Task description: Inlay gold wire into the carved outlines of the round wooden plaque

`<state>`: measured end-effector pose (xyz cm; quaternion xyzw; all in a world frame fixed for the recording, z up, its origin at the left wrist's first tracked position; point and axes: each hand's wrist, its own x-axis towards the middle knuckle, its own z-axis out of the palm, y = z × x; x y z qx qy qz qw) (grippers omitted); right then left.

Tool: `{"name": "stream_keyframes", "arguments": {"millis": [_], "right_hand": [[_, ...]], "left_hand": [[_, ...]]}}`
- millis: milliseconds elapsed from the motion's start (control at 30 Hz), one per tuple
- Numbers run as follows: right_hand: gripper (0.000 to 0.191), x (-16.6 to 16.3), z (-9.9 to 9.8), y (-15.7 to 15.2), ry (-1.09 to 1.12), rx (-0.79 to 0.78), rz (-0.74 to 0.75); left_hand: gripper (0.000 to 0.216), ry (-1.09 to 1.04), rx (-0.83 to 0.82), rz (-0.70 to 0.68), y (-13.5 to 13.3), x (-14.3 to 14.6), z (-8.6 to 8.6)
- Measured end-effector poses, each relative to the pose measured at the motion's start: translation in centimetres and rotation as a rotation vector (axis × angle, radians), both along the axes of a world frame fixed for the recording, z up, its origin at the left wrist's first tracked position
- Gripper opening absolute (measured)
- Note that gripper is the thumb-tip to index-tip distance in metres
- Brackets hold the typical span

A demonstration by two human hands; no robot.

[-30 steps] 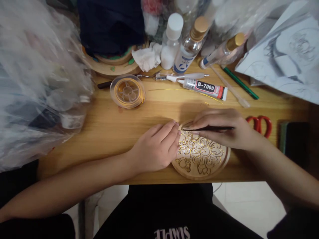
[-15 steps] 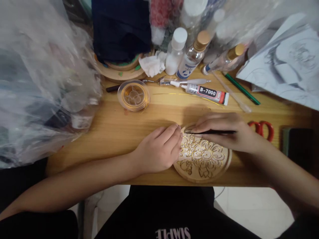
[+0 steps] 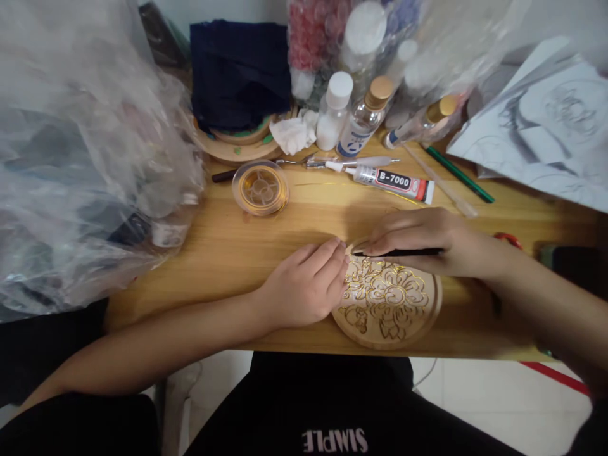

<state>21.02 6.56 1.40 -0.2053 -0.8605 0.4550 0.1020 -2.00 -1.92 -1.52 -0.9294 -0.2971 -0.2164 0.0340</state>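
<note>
A round wooden plaque lies at the table's front edge, with gold wire outlining a flower pattern on its pale face. My left hand grips its left rim, fingers bent and pressed together; the fingertips are partly hidden. Over the plaque's upper part, my right hand is closed on thin black tweezers. Their tips point left, close to my left fingertips. Whether a piece of wire sits between the tips is too small to tell.
Behind the hands lie a spool of gold wire, a B-7000 glue tube and a green stick. Bottles stand further back. Plastic bags bulge at left. Red-handled scissors are partly under my right forearm.
The whole view has shifted slightly. My right forearm now covers more of the red scissors. Both hands keep nearly the same place at the plaque, and the tweezers stay at its upper left.
</note>
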Motion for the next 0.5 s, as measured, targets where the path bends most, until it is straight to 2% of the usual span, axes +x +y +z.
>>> {"name": "stream_keyframes", "arguments": {"millis": [267, 500], "right_hand": [[0.019, -0.2, 0.2, 0.9, 0.047, 0.078, 0.097], [0.014, 0.1, -0.1, -1.0, 0.091, 0.119, -0.059]], "left_hand": [[0.025, -0.017, 0.01, 0.006, -0.1, -0.1, -0.2], [0.026, -0.013, -0.005, 0.015, -0.4, -0.1, -0.3]]}}
